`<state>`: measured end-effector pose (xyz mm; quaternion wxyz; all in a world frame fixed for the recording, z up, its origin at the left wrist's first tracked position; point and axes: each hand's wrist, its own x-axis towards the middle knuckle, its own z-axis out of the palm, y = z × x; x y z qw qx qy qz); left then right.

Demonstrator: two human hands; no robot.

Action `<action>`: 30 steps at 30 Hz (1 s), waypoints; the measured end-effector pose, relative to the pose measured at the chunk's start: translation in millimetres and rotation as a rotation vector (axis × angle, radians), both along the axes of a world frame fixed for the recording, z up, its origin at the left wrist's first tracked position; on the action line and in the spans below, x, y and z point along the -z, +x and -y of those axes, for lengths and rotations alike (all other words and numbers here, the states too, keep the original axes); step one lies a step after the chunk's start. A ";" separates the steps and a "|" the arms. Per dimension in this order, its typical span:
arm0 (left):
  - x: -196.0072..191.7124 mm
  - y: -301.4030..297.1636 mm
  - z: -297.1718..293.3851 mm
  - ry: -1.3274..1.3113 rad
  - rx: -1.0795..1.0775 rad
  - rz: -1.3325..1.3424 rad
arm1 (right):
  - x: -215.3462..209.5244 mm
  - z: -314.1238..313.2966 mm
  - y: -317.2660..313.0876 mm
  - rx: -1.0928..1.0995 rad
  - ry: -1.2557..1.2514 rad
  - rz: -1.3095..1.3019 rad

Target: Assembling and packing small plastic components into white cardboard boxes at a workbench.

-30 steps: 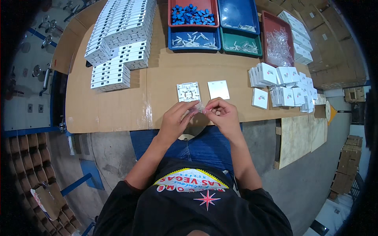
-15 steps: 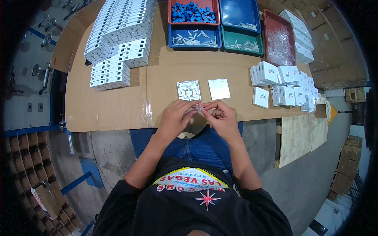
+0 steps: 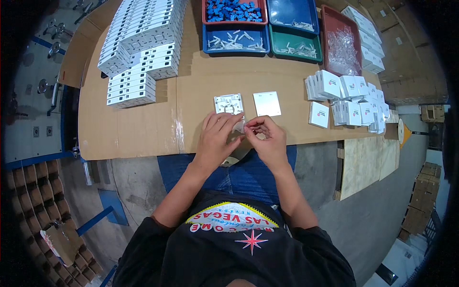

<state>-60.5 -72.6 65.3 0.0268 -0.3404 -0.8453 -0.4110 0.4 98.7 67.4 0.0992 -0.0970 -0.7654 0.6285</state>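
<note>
Fingertips of both hands meet over the near edge of a cardboard-covered table (image 3: 143, 129), pinching a small clear plastic piece (image 3: 245, 127) between them; it is too small to tell its exact shape. The left hand (image 3: 217, 136) curls its fingers narrowly toward the piece from one side, while the right hand (image 3: 267, 138) closes thumb and forefinger on it from the other, the two hands touching at the tips.

Just beyond the fingers lies an open white square base plate (image 3: 229, 104) with moulded fittings, and beside it, to the right, a plain white square cover (image 3: 267, 104), the two close but apart.

Farther right sits a cluster of small white boxes (image 3: 349, 98). At the far edge of the table stand a red tray of blue parts (image 3: 233, 8), a blue tray of white parts (image 3: 235, 39), a second blue tray (image 3: 293, 14), a green tray (image 3: 294, 48) and a dark red tray of clear pieces (image 3: 340, 43). Rows of stacked white units (image 3: 141, 43) fill the far left.
</note>
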 end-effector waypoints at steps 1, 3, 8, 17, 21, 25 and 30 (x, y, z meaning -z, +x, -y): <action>0.6 -0.4 0.0 -0.037 -0.013 -0.084 | -0.4 -0.4 -0.7 -0.003 -0.001 0.027; 3.2 -1.2 -0.3 -0.059 -0.012 -0.099 | -0.7 -1.2 -1.9 -0.007 -0.004 0.056; 8.9 -3.6 -1.0 -0.073 0.026 -0.047 | 2.6 -0.3 -4.9 0.026 -0.214 0.028; 23.9 -3.0 -1.9 0.057 -0.033 0.178 | 0.0 -30.8 -31.0 -0.013 -0.009 0.126; 33.7 -4.0 -2.8 0.148 -0.086 0.196 | 2.4 -116.1 -92.8 0.127 0.341 0.016; 56.3 -5.9 7.1 0.173 -0.088 0.071 | 5.7 -208.3 -179.9 0.270 0.730 0.055; 81.5 -12.5 9.2 0.209 -0.142 0.004 | 44.7 -255.1 -254.0 0.240 0.921 0.220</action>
